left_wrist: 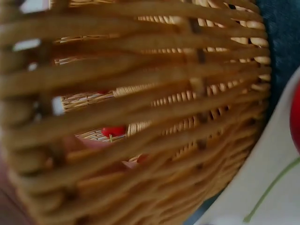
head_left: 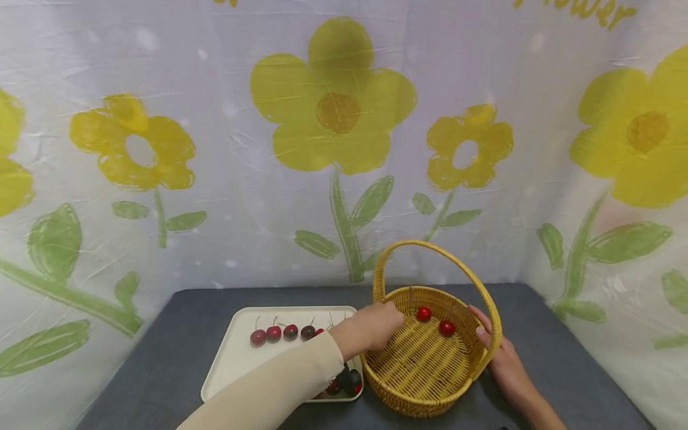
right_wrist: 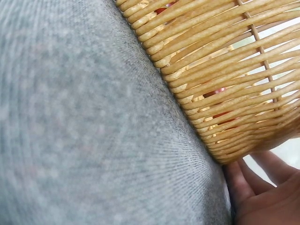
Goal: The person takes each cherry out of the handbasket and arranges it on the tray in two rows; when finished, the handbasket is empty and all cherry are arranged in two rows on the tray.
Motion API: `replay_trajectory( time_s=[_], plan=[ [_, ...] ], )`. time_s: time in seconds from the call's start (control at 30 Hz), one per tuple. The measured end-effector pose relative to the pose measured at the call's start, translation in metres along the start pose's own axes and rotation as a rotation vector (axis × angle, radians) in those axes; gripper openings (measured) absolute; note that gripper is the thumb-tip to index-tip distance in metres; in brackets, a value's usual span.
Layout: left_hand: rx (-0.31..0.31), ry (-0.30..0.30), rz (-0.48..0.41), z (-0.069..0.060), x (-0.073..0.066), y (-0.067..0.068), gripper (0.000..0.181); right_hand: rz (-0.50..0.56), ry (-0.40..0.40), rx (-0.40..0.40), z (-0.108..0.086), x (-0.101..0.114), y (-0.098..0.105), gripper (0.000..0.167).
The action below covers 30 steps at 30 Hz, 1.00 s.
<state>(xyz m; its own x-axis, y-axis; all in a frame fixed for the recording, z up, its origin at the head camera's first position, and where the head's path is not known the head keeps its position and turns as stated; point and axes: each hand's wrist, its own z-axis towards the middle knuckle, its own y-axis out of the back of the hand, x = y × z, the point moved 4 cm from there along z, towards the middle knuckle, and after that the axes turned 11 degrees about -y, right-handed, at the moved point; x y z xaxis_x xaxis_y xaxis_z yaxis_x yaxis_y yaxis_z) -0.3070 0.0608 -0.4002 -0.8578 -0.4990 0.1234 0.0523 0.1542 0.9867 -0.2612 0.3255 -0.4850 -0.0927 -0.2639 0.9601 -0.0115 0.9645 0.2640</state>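
Note:
A yellow woven basket (head_left: 419,382) with a tall arched handle contains two red cherries, a nearer cherry (head_left: 447,327) and a farther cherry (head_left: 424,313). My left hand (head_left: 371,325) reaches over the basket's left rim, its fingers bent down inside. The fingertips are hidden in the head view and only partly show through the weave in the left wrist view, so I cannot tell whether they hold a cherry. At the right side, my right hand (head_left: 502,358) grips the basket by its rim near the handle's base. In the right wrist view its fingers (right_wrist: 272,166) touch the outer wall.
A white tray (head_left: 242,364) lies left of the basket, nearly against it. Several dark red cherries (head_left: 274,333) with stems line its far side, and more lie at its near right corner, partly behind the left forearm. The dark grey table (head_left: 161,358) meets a flower-printed curtain (head_left: 226,209).

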Motion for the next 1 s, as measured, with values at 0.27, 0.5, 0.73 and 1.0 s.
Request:
replay_trajectory(
  time_s=[0.27,0.5,0.73,1.0],
  plan=[
    [-0.025,0.000,0.004,0.001,0.002,-0.010,0.021,-0.004,0.013,0.014,0.001,-0.001,-0.001,0.059],
    [-0.145,-0.110,-0.172,0.001,0.009,-0.018,0.041,-0.003,0.015,0.001,0.000,-0.001,0.000,0.060],
    [-0.265,-0.195,-0.363,-0.003,0.014,-0.020,0.012,0.001,0.012,0.002,0.001,-0.001,0.000,0.060],
    [-0.451,-0.069,-0.907,-0.030,0.015,-0.015,0.018,-0.009,0.007,-0.009,0.001,0.000,0.001,0.060]
  ],
)
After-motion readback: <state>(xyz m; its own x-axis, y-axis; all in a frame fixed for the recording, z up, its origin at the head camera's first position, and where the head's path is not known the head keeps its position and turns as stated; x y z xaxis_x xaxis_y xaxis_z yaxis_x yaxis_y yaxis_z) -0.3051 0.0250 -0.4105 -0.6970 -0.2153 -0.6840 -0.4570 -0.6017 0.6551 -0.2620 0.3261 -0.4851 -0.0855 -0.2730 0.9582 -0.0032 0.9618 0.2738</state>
